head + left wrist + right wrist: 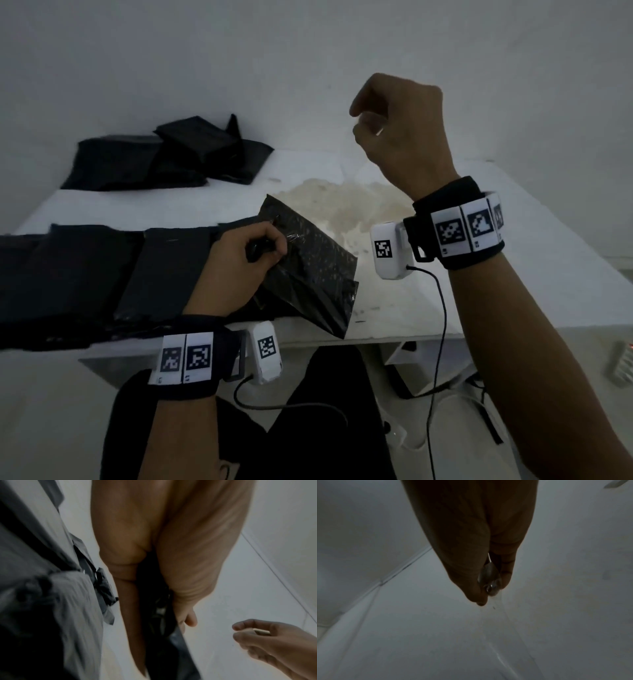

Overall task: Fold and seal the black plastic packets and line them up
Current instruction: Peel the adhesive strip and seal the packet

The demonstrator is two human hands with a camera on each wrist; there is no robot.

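A black plastic packet (318, 274) lies tilted at the white table's front edge, and my left hand (253, 250) grips its upper left part with curled fingers. In the left wrist view the same packet (176, 649) shows as dark plastic under my left hand (181, 620). My right hand (370, 126) is raised above the table, apart from the packet, pinching a small clear strip (489, 580) between thumb and fingers. The right hand (243, 632) also shows at the lower right of the left wrist view.
A row of flat black packets (85, 274) lies side by side along the table's front left. A loose pile of black packets (164, 157) sits at the back left. A yellowish stain (349, 205) marks the white table (513, 274) mid-surface. A wall stands behind.
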